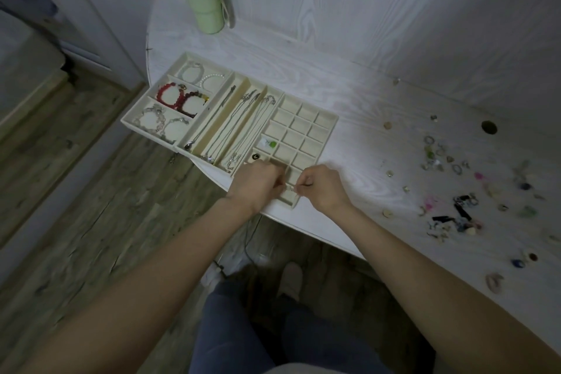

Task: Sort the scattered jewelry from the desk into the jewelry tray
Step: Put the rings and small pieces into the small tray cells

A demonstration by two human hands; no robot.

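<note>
While no writing is legible, both hands meet over the jewelry tray [329,127].
Left hand [256,184] and right hand [323,187], fingers curled, pinch one small silvery piece [290,188] between them.

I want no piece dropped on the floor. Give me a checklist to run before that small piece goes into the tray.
1. Small piece pinched between left hand and right hand: ok.
2. Hands over the tray's small-square section: ok.
3. Square below is free: cannot tell, hands hide it.
4. Tray fully on the desk: not ok, its left end overhangs the edge.
5. What kind of piece it is: cannot tell, too small.
6. Scattered jewelry left to sort: ok, plenty at right.
</note>
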